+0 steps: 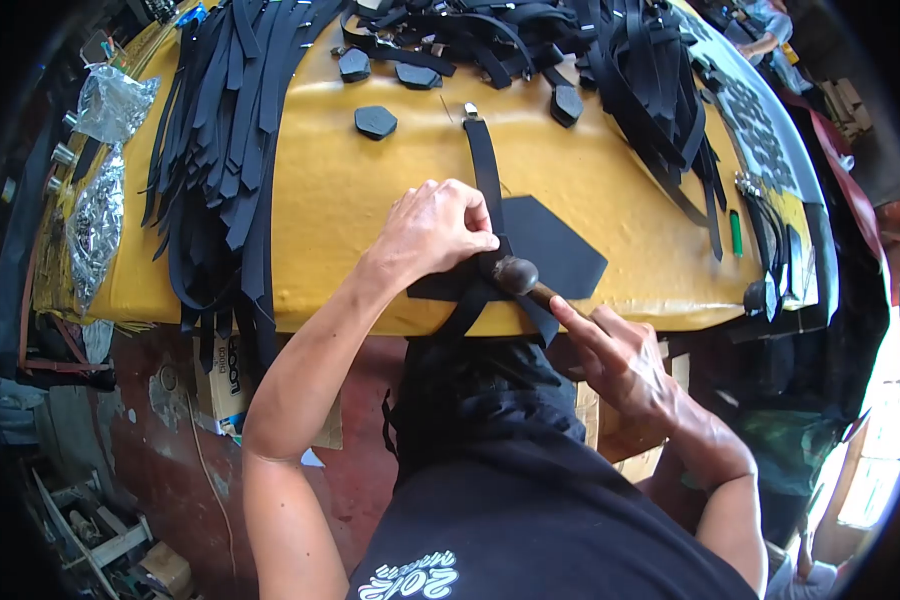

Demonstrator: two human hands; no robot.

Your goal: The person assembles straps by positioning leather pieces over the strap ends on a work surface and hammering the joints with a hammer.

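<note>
My left hand (435,228) pinches a black strap (484,165) where it lies over a black many-sided sheet (555,245) near the table's front edge. A metal clip (471,113) sits at the strap's far end. My right hand (615,355) is closed round the wooden handle of a hammer (516,275). The hammer's dark round head rests at or just above the strap, right beside my left fingertips. Whether it touches the strap cannot be told. More strap ends hang over the edge below the hands.
Long black straps (225,150) cover the left of the yellow table (330,200); more straps (650,100) lie at the right. Black hexagonal pieces (375,122) lie farther back. A green object (736,232) and plastic bags (100,230) are near the sides. Another person (767,30) is at the far right.
</note>
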